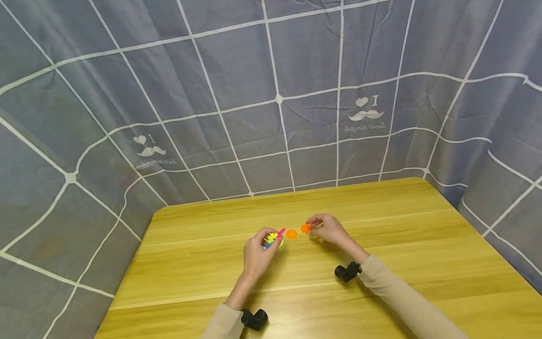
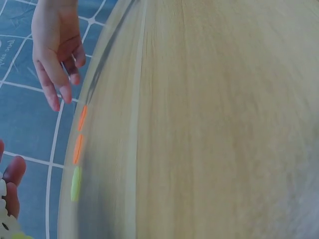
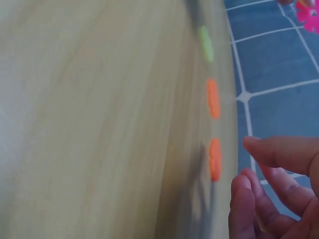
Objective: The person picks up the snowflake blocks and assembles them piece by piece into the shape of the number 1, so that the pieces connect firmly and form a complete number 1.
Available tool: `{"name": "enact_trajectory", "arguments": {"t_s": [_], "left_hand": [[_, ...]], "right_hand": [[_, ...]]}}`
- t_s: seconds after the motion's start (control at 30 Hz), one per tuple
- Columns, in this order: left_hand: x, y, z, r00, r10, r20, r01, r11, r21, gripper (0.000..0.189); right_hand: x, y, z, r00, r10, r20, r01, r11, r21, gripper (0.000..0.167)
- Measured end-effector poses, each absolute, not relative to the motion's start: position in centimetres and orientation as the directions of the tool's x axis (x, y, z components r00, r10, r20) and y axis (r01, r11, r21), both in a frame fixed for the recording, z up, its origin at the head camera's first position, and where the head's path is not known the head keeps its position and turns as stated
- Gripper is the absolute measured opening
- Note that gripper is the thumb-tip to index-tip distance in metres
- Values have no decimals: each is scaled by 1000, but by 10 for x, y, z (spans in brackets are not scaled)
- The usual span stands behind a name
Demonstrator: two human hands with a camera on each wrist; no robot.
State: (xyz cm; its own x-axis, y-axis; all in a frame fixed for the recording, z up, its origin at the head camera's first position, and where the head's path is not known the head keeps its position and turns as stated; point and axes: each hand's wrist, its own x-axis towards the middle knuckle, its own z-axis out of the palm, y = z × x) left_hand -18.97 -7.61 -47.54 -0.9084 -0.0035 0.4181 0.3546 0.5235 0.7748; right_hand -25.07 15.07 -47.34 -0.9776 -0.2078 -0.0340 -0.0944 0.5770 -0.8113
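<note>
My left hand [image 1: 256, 254] pinches a small bunch of notched plastic discs; a pink disc [image 3: 310, 17] and a blue disc [image 1: 267, 246] show by its fingertips. At the left wrist view's lower left edge, a pale disc [image 2: 6, 219] lies against those fingers. Close by on the table is a yellow-green disc [image 2: 76, 183], partly overlapped by the left hand in the head view. A row continues rightward with one orange disc [image 1: 291, 234] and a second orange disc [image 3: 215, 159]. My right hand [image 1: 331, 230] hovers beside the second one, fingers apart, holding nothing.
A wood-grain table [image 1: 203, 263] spreads beneath both hands. Its far edge meets a grey curtain [image 1: 237, 127] with white grid lines, which also runs along both sides. Each wrist wears a black camera [image 1: 347, 271].
</note>
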Motion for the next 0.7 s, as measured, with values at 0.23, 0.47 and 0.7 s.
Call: {"name": "enact_trajectory", "arguments": {"t_s": [0.23,0.47,0.7], "left_hand": [[-190,-77,-474,-912,-2,410,346,533,772,13],[-190,-79,-475,-909,-12,416,351,517,781,15],[-190,-82,-475,-907,-8,422,355,526,773,14]], "right_hand": [[-259,151,-474,-980,-193,-54,-87,651,-754,29],[-266,149,-475,-977,-203,-70,-99,718,-689,28],[-267,143,-477,-975,-173,-139,-43,763,-644,30]]}}
